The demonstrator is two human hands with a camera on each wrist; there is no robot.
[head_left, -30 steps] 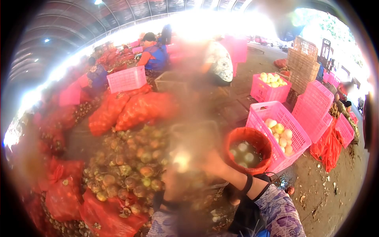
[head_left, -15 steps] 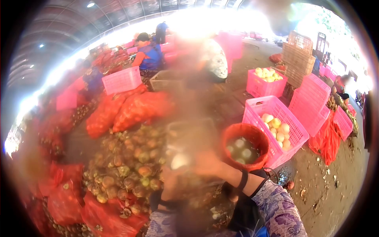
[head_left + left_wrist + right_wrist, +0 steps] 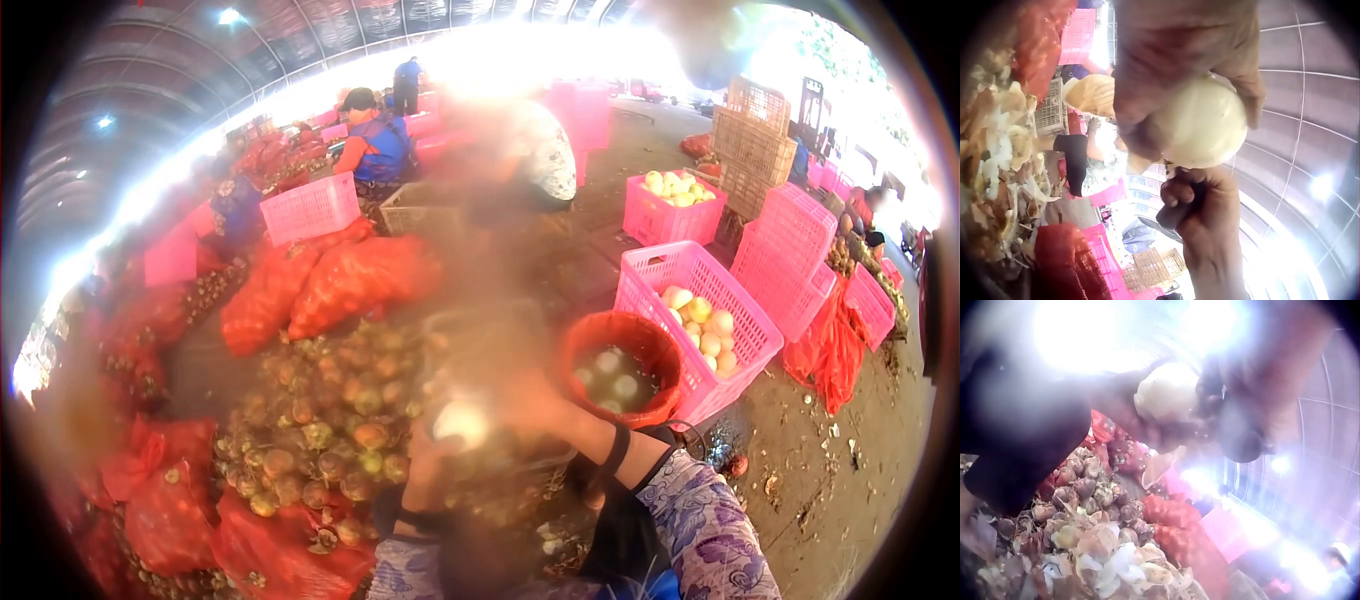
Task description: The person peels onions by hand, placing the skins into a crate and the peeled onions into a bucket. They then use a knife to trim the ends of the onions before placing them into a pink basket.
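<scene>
A pale peeled onion (image 3: pixel 1205 122) is held in the curled fingers of my left hand (image 3: pixel 1179 56). My right hand (image 3: pixel 1207 219) is right against the onion's lower side, its fingers curled; a dark object, too unclear to name, shows between them. In the right wrist view the onion (image 3: pixel 1167 391) lies between the left hand and my right hand (image 3: pixel 1266 375). A piece of skin (image 3: pixel 1161 467) hangs below it. The head view is hazy over the hands, with the onion (image 3: pixel 461 424) bright beside the left one.
Unpeeled onions (image 3: pixel 330 430) are heaped at the left, with red net sacks (image 3: pixel 350 285) behind. To the right stand a red bucket (image 3: pixel 575 345) with pale onions in liquid and a pink crate (image 3: pixel 745 300) of onions. Loose skins (image 3: pixel 1116 562) lie below the hands. Several people sit farther back.
The head view has shifted slightly since a second ago, moving the crates and bucket a little left and up. The hands stay together around the onion, which has turned or shifted slightly.
</scene>
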